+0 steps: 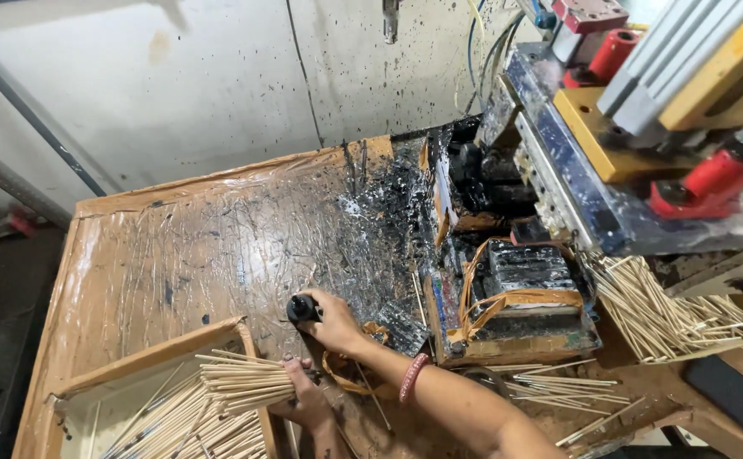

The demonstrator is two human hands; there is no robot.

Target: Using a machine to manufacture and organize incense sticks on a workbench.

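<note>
Bright, even light is falling from overhead and washing the pale speckled wall (218, 76). Glare is bouncing off the crinkled clear plastic sheet covering the wooden worktop (244, 229). Shadows are staying soft and short. Edges are bowing outward from wide-lens distortion, and the picture is holding sharp throughout.

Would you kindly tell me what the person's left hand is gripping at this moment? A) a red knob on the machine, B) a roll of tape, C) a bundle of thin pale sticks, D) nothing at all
C: the left hand is closed around a bundle of thin pale sticks at the edge of the wooden tray, while the right hand holds a small black knob-like object.
</note>
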